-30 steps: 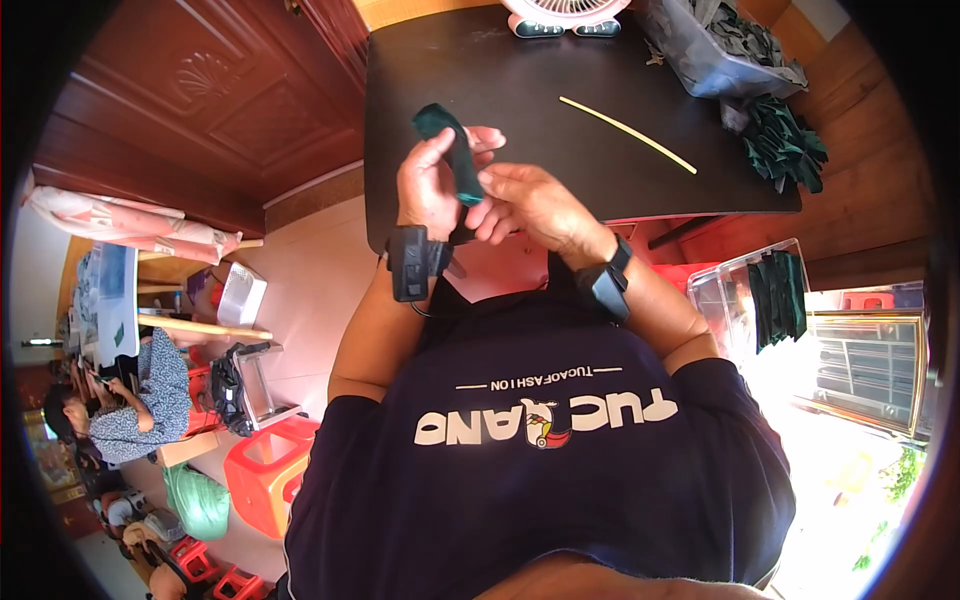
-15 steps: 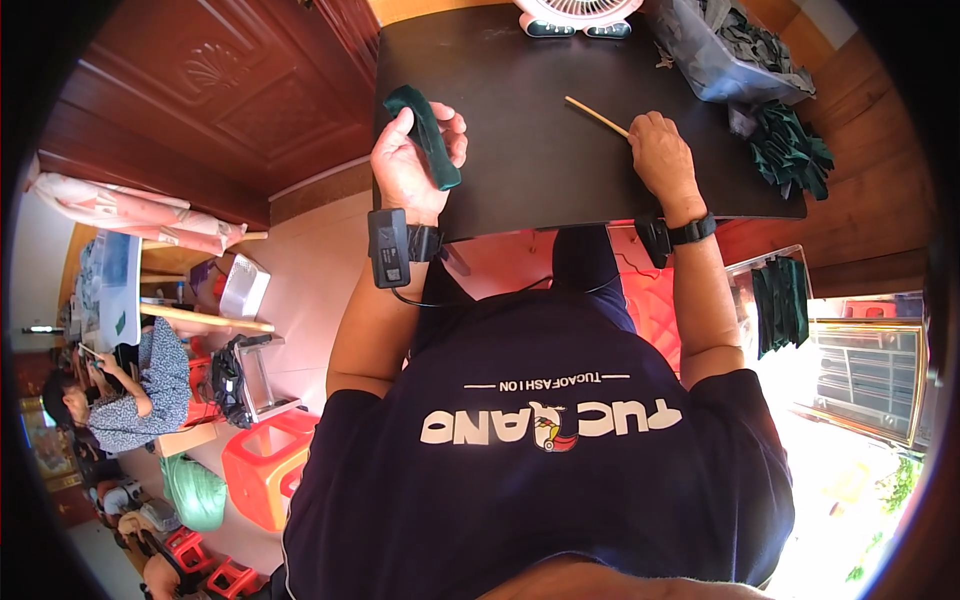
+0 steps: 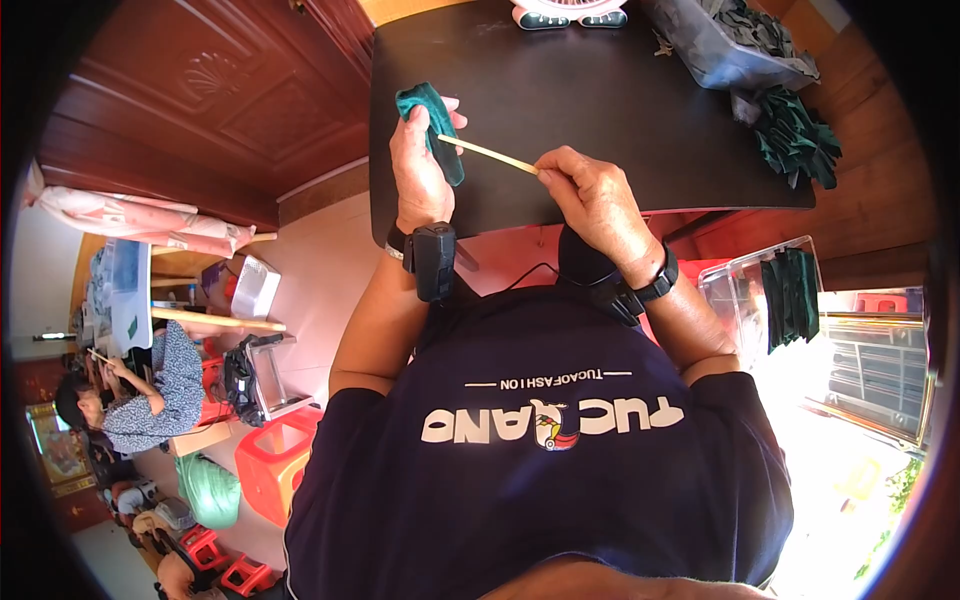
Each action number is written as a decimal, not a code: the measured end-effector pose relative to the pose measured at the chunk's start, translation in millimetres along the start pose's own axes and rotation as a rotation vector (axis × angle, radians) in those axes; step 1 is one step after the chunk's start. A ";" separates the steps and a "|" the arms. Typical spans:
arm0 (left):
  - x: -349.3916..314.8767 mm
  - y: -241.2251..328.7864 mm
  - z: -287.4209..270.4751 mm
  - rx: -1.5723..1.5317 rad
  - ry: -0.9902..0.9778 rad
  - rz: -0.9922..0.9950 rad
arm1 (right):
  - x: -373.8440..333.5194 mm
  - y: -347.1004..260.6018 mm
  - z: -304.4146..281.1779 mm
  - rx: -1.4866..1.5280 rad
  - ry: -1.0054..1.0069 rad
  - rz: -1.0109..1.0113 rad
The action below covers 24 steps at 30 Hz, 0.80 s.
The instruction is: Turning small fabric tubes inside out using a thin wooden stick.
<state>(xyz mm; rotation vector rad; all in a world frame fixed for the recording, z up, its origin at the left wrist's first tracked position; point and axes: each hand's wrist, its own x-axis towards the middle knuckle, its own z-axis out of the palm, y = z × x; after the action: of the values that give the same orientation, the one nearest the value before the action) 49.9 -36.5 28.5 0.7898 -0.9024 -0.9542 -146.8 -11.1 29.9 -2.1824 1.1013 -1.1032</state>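
Note:
A dark green velvety fabric strip (image 3: 436,125) lies lengthwise in my left hand (image 3: 422,178), thumb on one side and fingers behind it. My right hand (image 3: 592,196) pinches one end of a thin, pale wooden stick (image 3: 490,153). The stick points left, and its far tip meets the strip's edge near my left thumb; whether it goes into the fabric I cannot tell. Both hands are above the near left part of the black table (image 3: 600,120).
At the far right stands a clear plastic bin (image 3: 725,55) of grey-green scraps, with a green fabric bundle (image 3: 795,135) beside it. A fan base (image 3: 570,15) sits at the back. Right of me is a clear tray (image 3: 735,290) with green strips (image 3: 790,300). Red stools (image 3: 270,460) and a seated person (image 3: 155,400) are at left.
My right hand has swung left and nearer to me, bringing the stick's tip to the strip. My left hand has turned slightly, still with the strip in it.

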 end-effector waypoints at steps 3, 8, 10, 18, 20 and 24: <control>0.4 -1.9 -9.2 -0.006 -0.024 -0.027 | -1.8 -0.2 1.1 0.014 -0.011 0.033; -0.4 -4.9 -5.7 0.040 0.013 0.023 | -4.7 1.2 3.1 0.005 -0.009 0.045; -1.5 -5.9 -1.8 0.083 0.021 0.050 | -4.3 1.9 5.1 0.027 -0.019 0.077; -9.6 -5.8 4.9 0.049 -0.086 0.020 | -4.5 5.8 16.0 0.344 -0.025 0.201; -10.8 -3.5 3.9 -0.043 -0.232 -0.002 | -5.2 10.2 19.2 0.527 -0.059 0.260; -33.0 -10.0 16.6 0.278 -0.232 0.042 | -0.5 1.6 28.1 0.616 -0.040 0.281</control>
<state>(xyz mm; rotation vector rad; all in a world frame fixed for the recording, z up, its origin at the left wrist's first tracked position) 22.0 -12.7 17.4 0.9027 -1.2683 -0.9063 -124.8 -10.6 12.4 -1.5151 0.8658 -1.0846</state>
